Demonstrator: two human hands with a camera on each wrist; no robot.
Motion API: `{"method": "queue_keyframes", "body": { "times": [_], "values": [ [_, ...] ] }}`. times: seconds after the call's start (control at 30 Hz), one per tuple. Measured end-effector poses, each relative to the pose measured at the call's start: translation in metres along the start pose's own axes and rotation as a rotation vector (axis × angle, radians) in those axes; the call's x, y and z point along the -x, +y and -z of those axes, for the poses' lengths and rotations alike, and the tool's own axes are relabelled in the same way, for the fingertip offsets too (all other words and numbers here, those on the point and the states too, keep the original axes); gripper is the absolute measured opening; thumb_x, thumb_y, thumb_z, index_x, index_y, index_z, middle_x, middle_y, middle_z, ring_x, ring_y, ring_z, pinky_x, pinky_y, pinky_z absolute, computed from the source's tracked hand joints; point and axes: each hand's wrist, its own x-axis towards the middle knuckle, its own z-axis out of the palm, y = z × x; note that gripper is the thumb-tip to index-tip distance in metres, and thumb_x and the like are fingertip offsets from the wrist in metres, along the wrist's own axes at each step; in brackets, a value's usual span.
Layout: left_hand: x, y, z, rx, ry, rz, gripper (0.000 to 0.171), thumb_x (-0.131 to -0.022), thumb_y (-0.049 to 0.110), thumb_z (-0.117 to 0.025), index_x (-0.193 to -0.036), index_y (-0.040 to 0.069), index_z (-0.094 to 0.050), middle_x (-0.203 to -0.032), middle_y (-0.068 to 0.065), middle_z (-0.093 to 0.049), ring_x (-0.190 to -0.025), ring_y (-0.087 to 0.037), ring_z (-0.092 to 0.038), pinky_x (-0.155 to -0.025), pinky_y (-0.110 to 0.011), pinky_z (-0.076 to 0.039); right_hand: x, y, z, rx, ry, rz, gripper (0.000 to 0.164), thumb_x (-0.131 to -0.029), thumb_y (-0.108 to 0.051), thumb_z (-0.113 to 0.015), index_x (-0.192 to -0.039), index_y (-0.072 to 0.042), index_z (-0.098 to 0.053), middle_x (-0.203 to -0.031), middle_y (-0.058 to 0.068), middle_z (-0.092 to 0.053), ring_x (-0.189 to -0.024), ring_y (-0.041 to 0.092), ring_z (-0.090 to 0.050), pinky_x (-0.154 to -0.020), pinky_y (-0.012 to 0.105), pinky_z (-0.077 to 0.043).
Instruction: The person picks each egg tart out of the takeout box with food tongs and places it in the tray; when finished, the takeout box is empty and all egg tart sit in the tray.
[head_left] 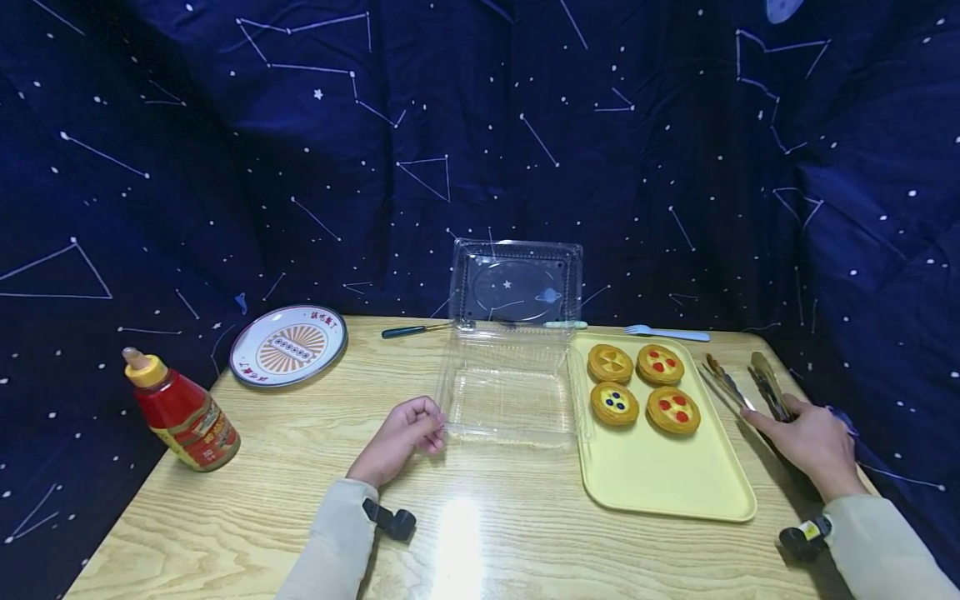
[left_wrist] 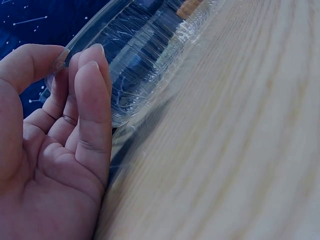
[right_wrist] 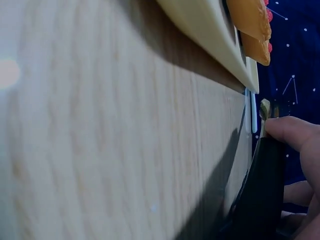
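A clear plastic clamshell container [head_left: 510, 400] stands on the table with its lid [head_left: 517, 283] raised. My left hand [head_left: 405, 437] pinches its near left corner; the thumb and fingertips meet at the rim [left_wrist: 59, 64] in the left wrist view. Off the right side of the yellow tray, my right hand [head_left: 813, 437] grips a pair of tongs [head_left: 767, 383] with metal ends spread apart. The black handle [right_wrist: 260, 185] of the tongs shows under the thumb in the right wrist view. Several round tarts, including a blueberry-topped one [head_left: 614, 403] and a red-topped one [head_left: 672, 408], sit on the tray [head_left: 667, 483].
A white patterned plate [head_left: 288, 346] lies at the back left, and a red sauce bottle [head_left: 187, 417] with a yellow cap stands at the left edge. Along the back edge are a dark-handled utensil [head_left: 405, 331] and a light blue fork [head_left: 667, 332]. A dark star-patterned curtain [head_left: 420, 167] hangs behind.
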Motion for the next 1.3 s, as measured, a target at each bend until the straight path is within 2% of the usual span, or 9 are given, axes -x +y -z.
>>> {"method": "queue_keyframes", "body": {
  "times": [0.07, 0.17, 0.33, 0.57, 0.73, 0.9, 1.0, 1.1, 1.3],
  "values": [
    [-0.0001, -0.0001, -0.0010, 0.001, -0.002, -0.002, 0.016, -0.098, 0.011, -0.058, -0.093, -0.003, -0.053, -0.083, -0.016, -0.059, -0.069, -0.016, -0.062, -0.062, -0.025, -0.054, -0.0003, 0.0018, -0.0002, 0.008, -0.004, -0.001, 0.071, -0.085, -0.061, -0.066, -0.116, 0.002, -0.060, -0.091, 0.035, -0.058, -0.077, 0.051, -0.055, -0.055, 0.047, -0.037],
    [-0.0002, -0.0003, -0.0022, 0.003, -0.004, -0.005, 0.015, -0.098, 0.010, -0.058, -0.093, -0.003, -0.053, -0.083, -0.017, -0.059, -0.069, -0.016, -0.062, -0.062, -0.025, -0.054, 0.0001, 0.0031, 0.0002, 0.016, -0.014, -0.012, 0.071, -0.084, -0.062, -0.066, -0.116, 0.002, -0.060, -0.091, 0.035, -0.058, -0.076, 0.049, -0.055, -0.054, 0.046, -0.037],
    [-0.0004, -0.0011, -0.0026, 0.007, -0.005, -0.006, 0.015, -0.098, 0.011, -0.058, -0.093, -0.003, -0.053, -0.082, -0.015, -0.060, -0.069, -0.016, -0.062, -0.062, -0.025, -0.054, 0.0015, 0.0022, 0.0013, 0.041, -0.031, -0.026, 0.082, -0.084, -0.063, -0.065, -0.126, 0.006, -0.055, -0.108, 0.042, -0.055, -0.083, 0.055, -0.055, -0.056, 0.049, -0.039],
    [-0.0005, -0.0008, -0.0034, 0.006, 0.009, 0.002, 0.019, -0.097, 0.011, -0.058, -0.095, -0.007, -0.053, -0.082, -0.016, -0.060, -0.069, -0.016, -0.062, -0.062, -0.025, -0.054, -0.0002, -0.0007, 0.0039, 0.056, -0.085, -0.036, 0.073, -0.085, -0.064, -0.064, -0.103, 0.007, -0.059, -0.087, 0.032, -0.058, -0.070, 0.042, -0.056, -0.048, 0.040, -0.036],
    [-0.0006, -0.0002, -0.0026, -0.009, 0.010, -0.003, 0.018, -0.097, 0.010, -0.058, -0.095, -0.007, -0.053, -0.082, -0.014, -0.061, -0.070, -0.016, -0.062, -0.062, -0.026, -0.055, -0.0029, -0.0017, 0.0030, 0.062, -0.111, -0.038, 0.075, -0.085, -0.065, -0.062, -0.100, 0.008, -0.057, -0.084, 0.029, -0.057, -0.069, 0.039, -0.056, -0.048, 0.038, -0.037],
    [-0.0014, -0.0003, -0.0005, -0.024, 0.017, 0.009, 0.014, -0.097, 0.011, -0.058, -0.093, -0.003, -0.055, -0.082, -0.013, -0.062, -0.070, -0.018, -0.063, -0.063, -0.027, -0.055, -0.0044, -0.0031, 0.0017, 0.066, -0.142, 0.020, 0.074, -0.086, -0.059, -0.064, -0.100, 0.012, -0.054, -0.084, 0.031, -0.056, -0.072, 0.042, -0.056, -0.051, 0.042, -0.041],
    [-0.0013, 0.0010, 0.0004, -0.029, 0.021, 0.019, 0.014, -0.097, 0.012, -0.059, -0.093, -0.001, -0.056, -0.082, -0.013, -0.062, -0.070, -0.019, -0.063, -0.063, -0.028, -0.056, -0.0043, -0.0050, 0.0019, 0.071, -0.161, 0.048, 0.078, -0.086, -0.056, -0.065, -0.106, 0.017, -0.049, -0.088, 0.036, -0.052, -0.077, 0.049, -0.054, -0.057, 0.050, -0.044],
    [-0.0003, 0.0034, -0.0003, -0.038, 0.018, 0.032, 0.017, -0.097, 0.014, -0.059, -0.094, -0.002, -0.055, -0.082, -0.012, -0.062, -0.071, -0.018, -0.063, -0.064, -0.028, -0.056, -0.0027, -0.0065, 0.0028, 0.075, -0.172, 0.041, 0.089, -0.086, -0.058, -0.066, -0.115, 0.023, -0.041, -0.095, 0.043, -0.046, -0.083, 0.057, -0.051, -0.063, 0.058, -0.044],
    [0.0026, 0.0077, -0.0037, -0.047, 0.003, 0.077, 0.023, -0.099, 0.016, -0.058, -0.095, -0.006, -0.054, -0.082, -0.010, -0.062, -0.071, -0.017, -0.064, -0.065, -0.029, -0.057, 0.0018, -0.0049, 0.0037, 0.058, -0.207, 0.038, 0.106, -0.088, -0.062, -0.060, -0.137, 0.024, -0.022, -0.114, 0.052, -0.034, -0.099, 0.067, -0.040, -0.076, 0.070, -0.040]
  ]
}}
